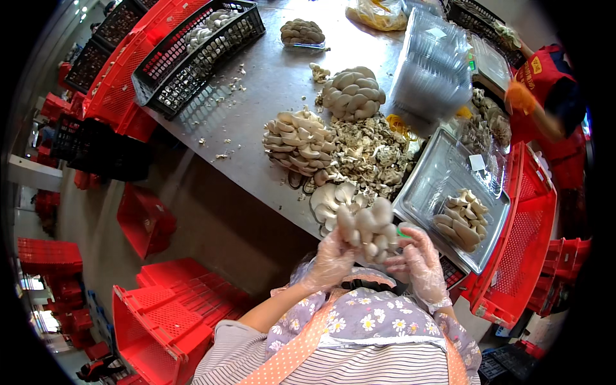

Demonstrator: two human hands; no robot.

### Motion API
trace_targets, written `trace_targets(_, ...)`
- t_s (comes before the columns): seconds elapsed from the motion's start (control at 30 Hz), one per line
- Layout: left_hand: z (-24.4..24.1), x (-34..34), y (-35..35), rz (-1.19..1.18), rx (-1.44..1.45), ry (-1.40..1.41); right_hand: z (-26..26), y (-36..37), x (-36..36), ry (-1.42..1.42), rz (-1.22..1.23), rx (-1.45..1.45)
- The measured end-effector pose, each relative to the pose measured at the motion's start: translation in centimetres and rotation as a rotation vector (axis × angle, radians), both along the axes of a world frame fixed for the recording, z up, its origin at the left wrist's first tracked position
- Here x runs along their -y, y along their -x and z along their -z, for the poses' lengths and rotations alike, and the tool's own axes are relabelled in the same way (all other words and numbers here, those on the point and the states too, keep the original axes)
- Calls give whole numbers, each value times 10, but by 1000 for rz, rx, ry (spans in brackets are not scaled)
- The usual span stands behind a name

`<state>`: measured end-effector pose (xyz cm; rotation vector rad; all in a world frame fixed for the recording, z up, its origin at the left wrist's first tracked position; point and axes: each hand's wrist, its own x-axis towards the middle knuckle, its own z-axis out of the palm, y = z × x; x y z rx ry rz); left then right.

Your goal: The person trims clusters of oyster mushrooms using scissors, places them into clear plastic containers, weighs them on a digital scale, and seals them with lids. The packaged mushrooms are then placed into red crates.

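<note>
My left hand point(332, 260), in a clear plastic glove, grips a small cluster of grey oyster mushrooms point(369, 226) just off the table's near edge. Beside the cluster's right side is my right hand point(419, 264), gloved the same way, its fingers apart and holding nothing; whether its fingertips touch the mushrooms is hard to tell. Other oyster mushrooms point(332, 199) lie directly beyond the held cluster. To the right, a metal weighing tray point(423, 175) bears a clear plastic box with mushrooms point(463, 219) in it.
Trimmed mushroom scraps point(370, 154) lie heaped between large clusters point(299, 139) on the metal table point(250, 125). Stacked clear boxes point(430, 62) stand behind the tray. A black crate point(202, 53) sits at far left, red crates point(159, 317) below. A co-worker's orange-gloved hand point(519, 97) is at right.
</note>
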<state>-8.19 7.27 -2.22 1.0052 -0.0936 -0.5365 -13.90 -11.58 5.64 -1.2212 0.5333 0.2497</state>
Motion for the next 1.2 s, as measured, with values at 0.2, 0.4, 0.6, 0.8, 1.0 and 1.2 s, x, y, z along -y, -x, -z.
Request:
trace_targets(0.2, 45, -69, -16, -388, -151, 110, 32, -28, -15, 183, -266, 27)
trace_targets(0.4, 116, -140, -66, -358, -172, 768, 80, -118, -43, 1149, -279, 571)
trace_targets(0.6, 94, -148, -104, -538, -286, 675, 129, -179, -72, 1485, -466, 411)
trace_targets(0.8, 121, -163, -146, -703, -124, 141, 132, -183, -69, 1510, -398, 574)
trace_targets(1.0, 97, -151, -185, -826, -204, -81, 96, -160, -54, 1161, -315, 359)
trace_targets(1.2, 103, -134, -208, -873, -302, -77, 100, -133, -35, -2, -5, -60)
